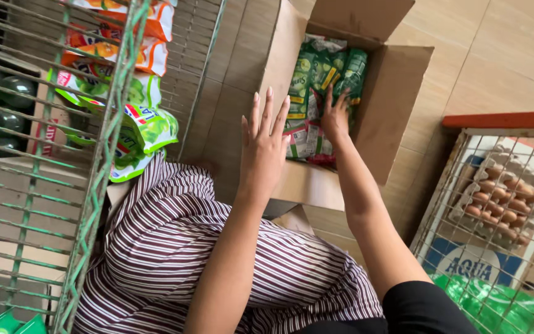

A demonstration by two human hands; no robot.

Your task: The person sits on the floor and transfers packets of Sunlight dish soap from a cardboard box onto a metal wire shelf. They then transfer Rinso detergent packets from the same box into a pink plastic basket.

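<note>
The right hand reaches into the open cardboard box at twelve o'clock, fingers spread and closing over green snack packets stacked inside; whether it truly grips one cannot be told. The left hand lies flat and open on the box's near flap, at nine o'clock from the packets. The packets look light, soft and crinkly, likely slippery; pinching a sealed edge seems safest.

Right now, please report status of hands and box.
Left hand open, flat on cardboard box flap. Right hand inside, on green packets. Nothing blocking.
</note>
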